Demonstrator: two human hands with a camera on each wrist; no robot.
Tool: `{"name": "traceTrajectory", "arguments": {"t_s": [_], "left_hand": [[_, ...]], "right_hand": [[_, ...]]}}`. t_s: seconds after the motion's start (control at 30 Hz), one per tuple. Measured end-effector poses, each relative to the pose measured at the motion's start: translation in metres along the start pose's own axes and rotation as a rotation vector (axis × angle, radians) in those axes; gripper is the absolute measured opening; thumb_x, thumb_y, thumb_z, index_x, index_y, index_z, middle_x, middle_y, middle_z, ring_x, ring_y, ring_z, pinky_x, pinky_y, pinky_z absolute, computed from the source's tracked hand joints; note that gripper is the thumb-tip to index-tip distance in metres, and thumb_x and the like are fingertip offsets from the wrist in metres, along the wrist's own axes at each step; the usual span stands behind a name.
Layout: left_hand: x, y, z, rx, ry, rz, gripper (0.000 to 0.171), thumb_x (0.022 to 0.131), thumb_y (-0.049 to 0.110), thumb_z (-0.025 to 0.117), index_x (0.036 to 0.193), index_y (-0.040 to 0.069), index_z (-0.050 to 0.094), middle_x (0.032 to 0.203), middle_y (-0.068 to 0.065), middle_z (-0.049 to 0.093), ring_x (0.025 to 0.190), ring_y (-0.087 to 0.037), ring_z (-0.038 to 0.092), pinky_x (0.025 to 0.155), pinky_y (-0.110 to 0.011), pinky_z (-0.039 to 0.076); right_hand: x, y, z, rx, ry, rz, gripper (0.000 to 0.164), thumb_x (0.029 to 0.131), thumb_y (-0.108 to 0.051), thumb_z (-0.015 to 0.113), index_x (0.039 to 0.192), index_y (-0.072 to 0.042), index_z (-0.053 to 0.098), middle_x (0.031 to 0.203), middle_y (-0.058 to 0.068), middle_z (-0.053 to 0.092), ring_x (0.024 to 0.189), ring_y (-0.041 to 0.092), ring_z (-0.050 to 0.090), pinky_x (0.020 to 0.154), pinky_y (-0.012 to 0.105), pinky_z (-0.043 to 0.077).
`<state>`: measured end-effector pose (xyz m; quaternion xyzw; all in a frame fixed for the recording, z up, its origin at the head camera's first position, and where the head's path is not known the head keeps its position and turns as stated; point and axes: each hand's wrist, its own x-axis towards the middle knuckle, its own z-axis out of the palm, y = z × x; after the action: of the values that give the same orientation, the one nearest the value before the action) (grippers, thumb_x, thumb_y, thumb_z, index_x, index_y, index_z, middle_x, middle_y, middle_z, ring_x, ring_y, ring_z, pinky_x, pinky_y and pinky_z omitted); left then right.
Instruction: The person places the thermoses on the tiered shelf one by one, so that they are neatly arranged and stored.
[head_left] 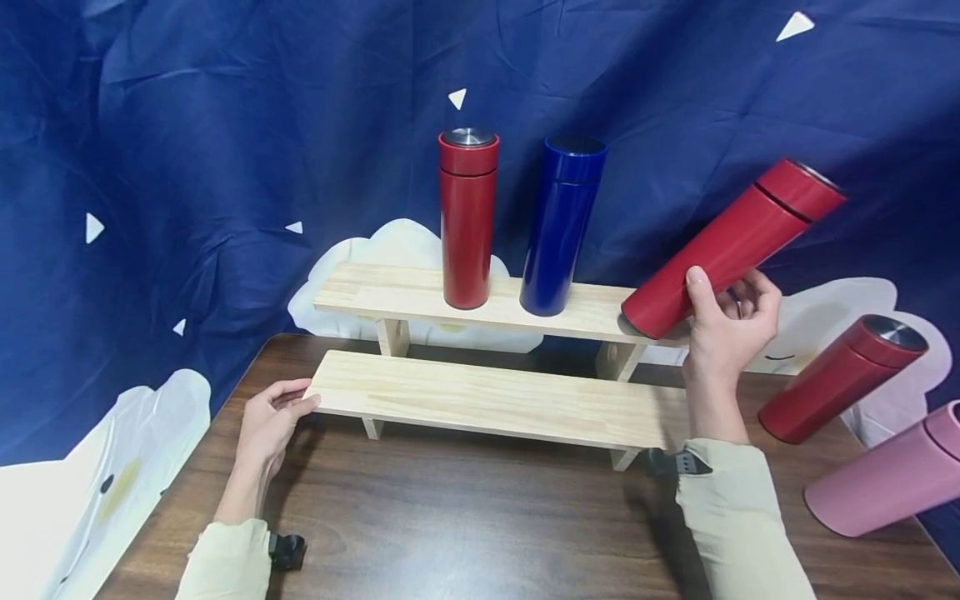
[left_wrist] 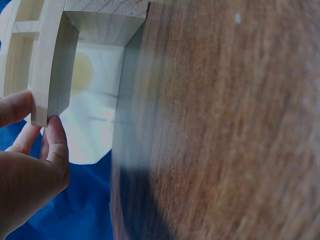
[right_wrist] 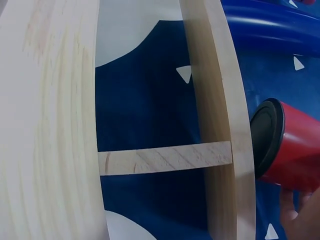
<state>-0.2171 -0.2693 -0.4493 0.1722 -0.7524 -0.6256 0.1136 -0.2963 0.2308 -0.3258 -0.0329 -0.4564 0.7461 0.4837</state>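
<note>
My right hand (head_left: 731,321) grips a red thermos bottle (head_left: 738,242) round its lower body, tilted with its lid toward the upper right. The bottle's black base (right_wrist: 267,137) is right at the edge of the upper shelf in the right wrist view. On the left, my left hand (head_left: 270,421) pinches the left end of the lower wooden shelf (head_left: 480,396), thumb on top and fingers beneath, as the left wrist view shows. Another red thermos (head_left: 468,225) and a blue thermos (head_left: 562,229) stand upright on the upper shelf (head_left: 405,292).
At the right of the brown wooden table (head_left: 450,517) stand a third red thermos (head_left: 840,379) and a pink thermos (head_left: 888,475). A dark blue cloth (head_left: 225,150) with white triangles and cloud shapes hangs behind the two-tier rack.
</note>
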Motion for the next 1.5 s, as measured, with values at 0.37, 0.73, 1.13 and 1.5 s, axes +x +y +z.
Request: {"name": "traceTrajectory", "arguments": {"t_s": [0.37,0.73,1.13,1.5], "left_hand": [[0.002,-0.002,-0.001,-0.002,0.003,-0.004,0.041,0.089,0.000,0.073,0.128,-0.009,0.062,0.103,0.001,0.066,0.090,-0.003,0.059,0.078,-0.012,0.050],[0.001,-0.002,-0.001,0.004,-0.003,0.002,0.041,0.089,0.000,0.073,0.128,-0.009,0.062,0.104,-0.001,0.066,0.089,-0.003,0.059,0.077,-0.012,0.050],[0.000,-0.001,0.000,-0.005,0.009,0.007,0.042,0.089,-0.001,0.073,0.128,-0.011,0.062,0.108,-0.009,0.066,0.089,-0.004,0.059,0.077,-0.012,0.050],[0.000,-0.001,0.000,-0.010,0.007,0.006,0.043,0.088,-0.002,0.074,0.128,-0.011,0.061,0.103,-0.002,0.066,0.088,-0.004,0.058,0.076,-0.012,0.050]], "right_hand": [[-0.003,0.006,0.009,-0.004,-0.039,0.002,0.057,0.065,0.002,0.091,0.115,-0.005,0.064,0.110,0.015,0.063,0.092,0.024,0.063,0.084,0.032,0.052],[-0.004,0.009,0.016,-0.037,-0.075,0.007,0.061,0.064,0.002,0.091,0.118,-0.007,0.063,0.115,0.013,0.061,0.104,0.026,0.061,0.088,0.036,0.050],[-0.003,0.014,0.022,-0.126,-0.143,-0.020,0.058,0.069,-0.004,0.090,0.121,-0.011,0.064,0.118,0.010,0.062,0.108,0.025,0.061,0.079,0.032,0.046],[-0.005,0.022,0.024,-0.231,-0.198,-0.092,0.060,0.072,-0.012,0.089,0.127,-0.012,0.063,0.122,0.006,0.062,0.113,0.023,0.058,0.085,0.034,0.050]]}}
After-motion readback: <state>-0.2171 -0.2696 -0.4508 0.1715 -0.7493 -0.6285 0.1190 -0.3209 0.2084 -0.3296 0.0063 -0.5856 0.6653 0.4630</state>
